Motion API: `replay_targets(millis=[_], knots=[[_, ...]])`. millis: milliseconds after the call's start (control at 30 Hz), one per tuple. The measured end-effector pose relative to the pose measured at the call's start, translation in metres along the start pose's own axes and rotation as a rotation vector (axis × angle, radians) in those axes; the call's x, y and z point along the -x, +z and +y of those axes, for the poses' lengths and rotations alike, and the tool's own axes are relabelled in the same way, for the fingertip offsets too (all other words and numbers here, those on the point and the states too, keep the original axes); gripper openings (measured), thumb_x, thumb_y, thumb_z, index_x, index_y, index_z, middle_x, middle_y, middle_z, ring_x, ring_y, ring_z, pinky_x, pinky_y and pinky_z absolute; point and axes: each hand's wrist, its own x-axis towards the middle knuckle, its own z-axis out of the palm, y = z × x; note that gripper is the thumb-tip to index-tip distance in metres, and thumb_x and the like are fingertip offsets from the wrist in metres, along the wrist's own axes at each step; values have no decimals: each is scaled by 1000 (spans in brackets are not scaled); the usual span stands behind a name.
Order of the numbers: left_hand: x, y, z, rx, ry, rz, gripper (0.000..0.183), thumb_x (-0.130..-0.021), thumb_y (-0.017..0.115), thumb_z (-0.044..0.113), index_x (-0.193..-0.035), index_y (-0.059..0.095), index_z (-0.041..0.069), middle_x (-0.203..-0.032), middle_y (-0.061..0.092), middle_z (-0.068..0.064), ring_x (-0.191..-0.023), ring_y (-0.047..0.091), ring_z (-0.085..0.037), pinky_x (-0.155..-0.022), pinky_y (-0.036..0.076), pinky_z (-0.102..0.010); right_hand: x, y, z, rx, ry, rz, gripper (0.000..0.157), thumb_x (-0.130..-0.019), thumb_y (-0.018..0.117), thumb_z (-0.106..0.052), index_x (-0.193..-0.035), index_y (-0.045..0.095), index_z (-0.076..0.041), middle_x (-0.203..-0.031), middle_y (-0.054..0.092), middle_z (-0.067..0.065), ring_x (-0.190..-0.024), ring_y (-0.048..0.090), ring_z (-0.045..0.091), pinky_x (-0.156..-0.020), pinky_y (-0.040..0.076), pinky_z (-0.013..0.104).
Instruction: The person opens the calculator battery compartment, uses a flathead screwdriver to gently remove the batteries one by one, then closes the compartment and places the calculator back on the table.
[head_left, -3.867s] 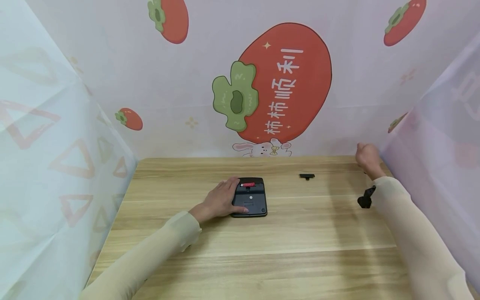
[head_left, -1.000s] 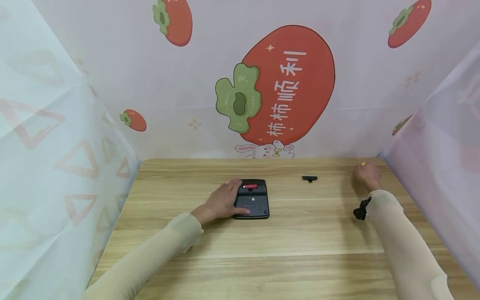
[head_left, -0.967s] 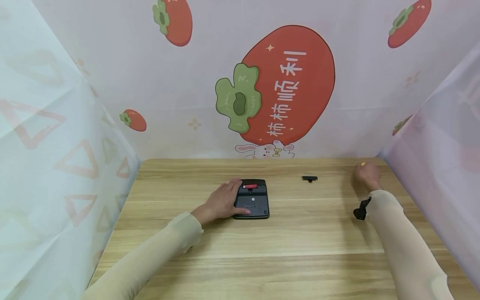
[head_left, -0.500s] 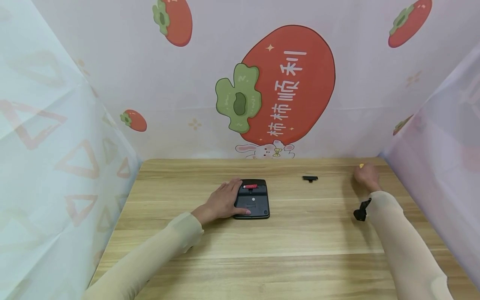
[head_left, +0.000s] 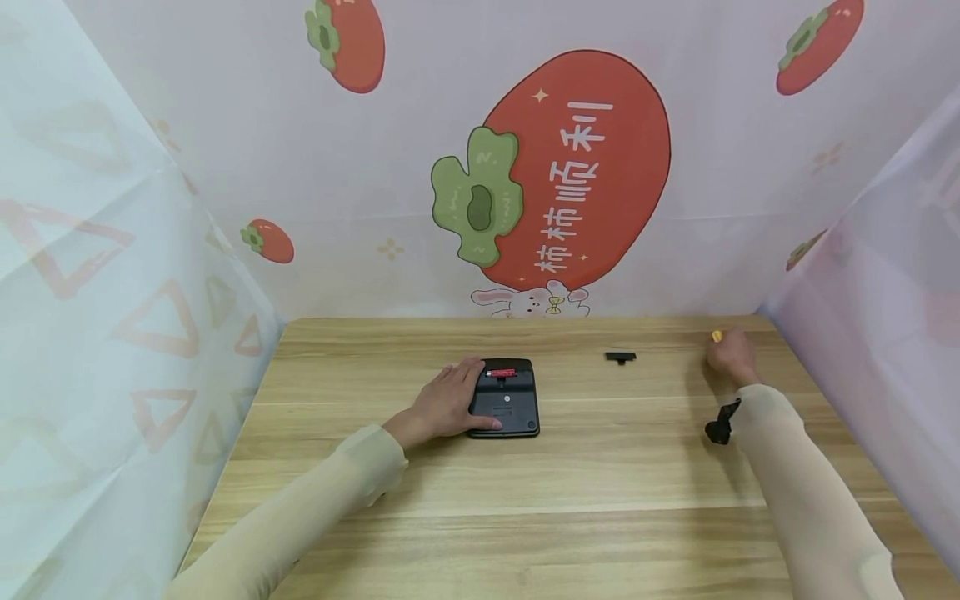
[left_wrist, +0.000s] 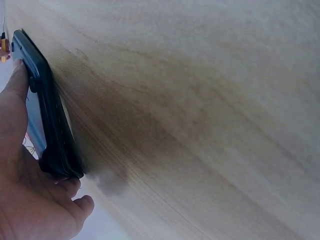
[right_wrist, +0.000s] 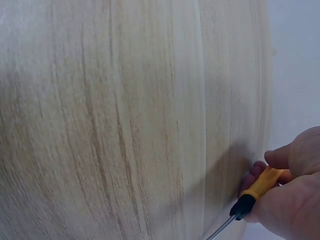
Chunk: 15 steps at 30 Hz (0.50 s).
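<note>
A black calculator-like device (head_left: 510, 410) lies back side up on the wooden table, its battery slot uncovered and a red battery (head_left: 501, 373) inside. My left hand (head_left: 444, 402) grips the device from its left side, thumb over the near part and fingers at the far edge. In the left wrist view, the same hand (left_wrist: 35, 185) holds the dark casing (left_wrist: 49, 107) by its ends. At the back right of the table, my right hand (head_left: 731, 357) grips a screwdriver by its yellow handle. The right wrist view shows that screwdriver (right_wrist: 260, 186), its metal shaft pointing down and left.
A small black battery cover (head_left: 620, 357) lies toward the back of the table (head_left: 570, 475), between the device and my right hand. A printed cloth wall (head_left: 360, 167) rises behind the table, with cloth on both sides. A black wrist camera (head_left: 720, 425) hangs at the right cuff.
My right hand has come down and closer from the back right corner, and the yellow screwdriver handle now shows in it. The left hand and the device stay in place.
</note>
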Motion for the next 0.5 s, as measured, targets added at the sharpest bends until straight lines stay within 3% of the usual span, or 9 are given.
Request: replay_targets(millis=[233,500], knots=[[1,-1,0,-3,9,8,114,-87,73,74,-166,29,4,-171,31,-14,-157,34,-29,-131,24,-49,2,4,-1,-11,6,6,29,-91,45,-4,-63,43,-5,-71,52,23,-73,52,43,-69,48,58],[1,0,0,3,-2,1,115,-86,73,74,-166,27,5,-172,29,-14,-158,33,-28,-131,23,-48,3,6,-4,6,19,7,24,-86,45,-1,-62,43,-4,-70,55,21,-79,56,46,-81,46,66]])
